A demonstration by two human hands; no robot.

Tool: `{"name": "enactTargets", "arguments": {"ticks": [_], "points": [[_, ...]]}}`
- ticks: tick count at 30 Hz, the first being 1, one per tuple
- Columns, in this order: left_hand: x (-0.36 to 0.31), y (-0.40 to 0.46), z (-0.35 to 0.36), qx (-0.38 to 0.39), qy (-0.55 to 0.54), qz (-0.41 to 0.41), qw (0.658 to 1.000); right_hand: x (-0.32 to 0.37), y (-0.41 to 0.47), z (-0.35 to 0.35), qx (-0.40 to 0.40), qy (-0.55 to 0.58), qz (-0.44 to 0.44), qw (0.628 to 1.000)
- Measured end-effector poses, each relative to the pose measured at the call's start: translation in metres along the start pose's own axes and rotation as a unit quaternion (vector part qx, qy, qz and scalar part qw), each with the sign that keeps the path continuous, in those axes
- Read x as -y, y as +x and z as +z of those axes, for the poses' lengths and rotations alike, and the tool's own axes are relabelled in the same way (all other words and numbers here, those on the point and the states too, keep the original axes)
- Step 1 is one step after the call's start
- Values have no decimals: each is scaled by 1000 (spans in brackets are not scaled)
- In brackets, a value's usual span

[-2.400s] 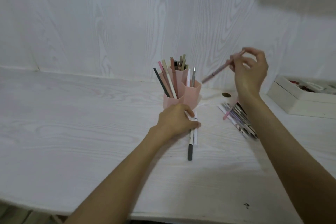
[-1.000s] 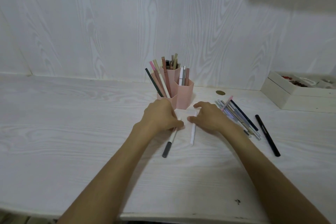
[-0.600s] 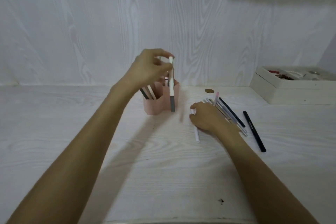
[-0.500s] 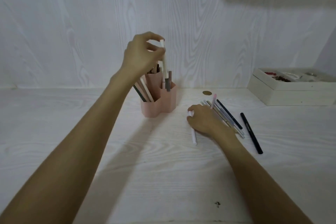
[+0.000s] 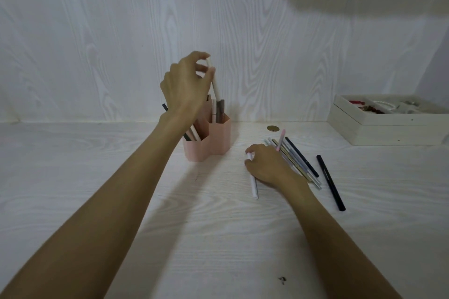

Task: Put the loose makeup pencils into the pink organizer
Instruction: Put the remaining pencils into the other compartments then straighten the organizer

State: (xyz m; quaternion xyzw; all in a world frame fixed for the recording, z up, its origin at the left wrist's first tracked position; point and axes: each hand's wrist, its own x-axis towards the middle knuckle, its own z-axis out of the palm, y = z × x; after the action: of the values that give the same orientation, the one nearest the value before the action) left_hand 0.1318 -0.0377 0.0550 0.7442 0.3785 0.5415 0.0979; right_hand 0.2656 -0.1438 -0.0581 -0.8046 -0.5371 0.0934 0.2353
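White pencil [image 5: 214, 82] is pinched by left hand [image 5: 184, 85] over pink organizer [image 5: 209, 138]; white pen [image 5: 253, 183] on table is gripped by right hand [image 5: 266, 165]

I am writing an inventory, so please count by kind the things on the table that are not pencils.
pink organizer: 1
white box: 1
small round gold disc: 1
Total: 3
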Motion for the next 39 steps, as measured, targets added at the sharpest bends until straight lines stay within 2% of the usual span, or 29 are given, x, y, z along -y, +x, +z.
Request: {"name": "enactTargets", "arguments": {"ticks": [4,10,14,17,20,24,28,31,33,35,37,39], "points": [[14,-7,11,138,74,-11,988,0,1,0,2,6,2,1000],[25,-16,18,244,92,7,965,-1,2,0,2,-2,6,1000],[29,-8,16,260,95,-10,961,0,3,1,3,-7,8,1000],[24,-6,20,264,110,8,958,0,2,1,4,-5,9,1000],[16,-4,29,238,191,58,950,1,1,0,4,-1,9,1000],[11,2,32,227,299,105,921,0,1,0,5,5,6,1000],[17,-2,29,201,282,124,930,-3,3,-2,0,61,14,998],[23,-15,21,153,193,113,963,-3,5,-5,-4,129,16,992],[26,-32,12,100,116,69,986,-3,5,-11,-20,191,23,981],[31,-56,1,75,69,37,994,0,3,-21,-66,286,34,955],[40,-76,-6,125,66,24,990,4,2,-34,-146,382,30,912],[53,-91,-11,219,80,14,972,10,1,-45,-233,446,18,864]]}}
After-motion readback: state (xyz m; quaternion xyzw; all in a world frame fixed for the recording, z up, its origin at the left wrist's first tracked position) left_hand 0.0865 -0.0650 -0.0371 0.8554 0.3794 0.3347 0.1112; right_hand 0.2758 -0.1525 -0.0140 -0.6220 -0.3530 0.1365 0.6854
